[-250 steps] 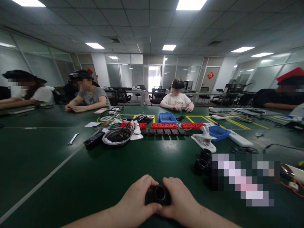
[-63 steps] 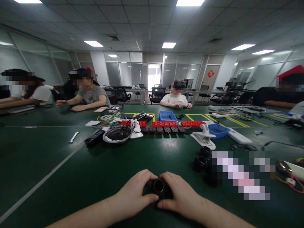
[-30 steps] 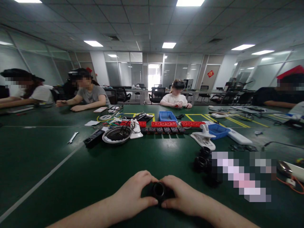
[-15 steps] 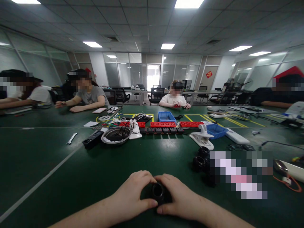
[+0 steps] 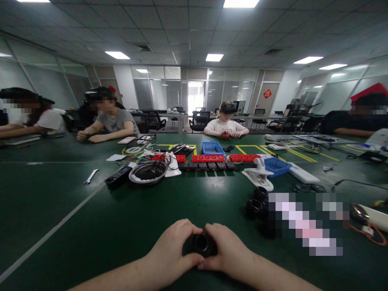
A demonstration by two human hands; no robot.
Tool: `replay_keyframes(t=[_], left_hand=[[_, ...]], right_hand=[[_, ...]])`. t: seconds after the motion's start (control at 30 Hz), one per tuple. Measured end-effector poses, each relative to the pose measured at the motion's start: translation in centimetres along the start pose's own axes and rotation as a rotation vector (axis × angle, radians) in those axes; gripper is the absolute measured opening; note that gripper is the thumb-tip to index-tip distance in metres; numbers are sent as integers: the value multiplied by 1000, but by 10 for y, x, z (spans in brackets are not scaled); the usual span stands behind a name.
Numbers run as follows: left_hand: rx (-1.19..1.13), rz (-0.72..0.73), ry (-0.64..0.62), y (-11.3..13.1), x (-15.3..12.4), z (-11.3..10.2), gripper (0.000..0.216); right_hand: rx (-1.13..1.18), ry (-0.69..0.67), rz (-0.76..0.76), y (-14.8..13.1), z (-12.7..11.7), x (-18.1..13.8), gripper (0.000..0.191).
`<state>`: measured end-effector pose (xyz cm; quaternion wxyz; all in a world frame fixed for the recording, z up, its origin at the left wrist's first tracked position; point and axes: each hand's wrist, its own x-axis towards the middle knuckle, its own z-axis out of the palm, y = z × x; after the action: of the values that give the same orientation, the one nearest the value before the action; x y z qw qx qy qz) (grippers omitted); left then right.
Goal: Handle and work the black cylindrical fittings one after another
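Note:
A black round part with a hollow, ringed opening (image 5: 201,251) is low in the middle of the head view, at the near side of the green table. My left hand (image 5: 172,248) curls round its left side, thumb in front and fingers behind. From the other side, my right hand (image 5: 228,248) grips the same part, its thumb tip meeting my left thumb near the front. The fingers hide much of its sides and underside. Several similar black round parts (image 5: 255,206) lie grouped to the right of my right hand.
Across the table (image 5: 127,218) stand a metal bowl (image 5: 148,182), a white clip stand (image 5: 259,178), red socket strips (image 5: 208,158) and blue trays (image 5: 277,167). A wrench (image 5: 91,176) lies at left. Several people sit around the table.
My hands have shifted their fingers slightly around the black part, the left fingertips moving a little right and the thumbs closing together. Opposite, a person's hands have moved.

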<state>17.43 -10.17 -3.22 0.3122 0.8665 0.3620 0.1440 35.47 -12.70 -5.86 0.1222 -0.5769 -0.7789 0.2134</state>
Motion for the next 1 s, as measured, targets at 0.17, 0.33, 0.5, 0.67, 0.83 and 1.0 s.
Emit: replay_keyframes(t=[0.17, 0.33, 0.5, 0.67, 0.83, 1.0], left_hand=[[-39, 6, -4, -2, -1, 0, 40], [-68, 125, -115, -9, 2, -9, 46], [-121, 165, -185, -13, 4, -13, 46], [-122, 28, -92, -8, 2, -2, 41], [-28, -74, 36, -4, 2, 3, 36], [-82, 6, -52, -5, 2, -6, 38]], right_hand=[[82, 40, -96, -4, -1, -5, 58], [136, -116, -202, 1, -18, -7, 50], [166, -149, -146, 7, -19, -3, 31], [44, -54, -73, 2, -5, -4, 43], [-119, 90, -19, -7, 7, -5, 50], [7, -11, -158, -5, -6, -7, 59]])
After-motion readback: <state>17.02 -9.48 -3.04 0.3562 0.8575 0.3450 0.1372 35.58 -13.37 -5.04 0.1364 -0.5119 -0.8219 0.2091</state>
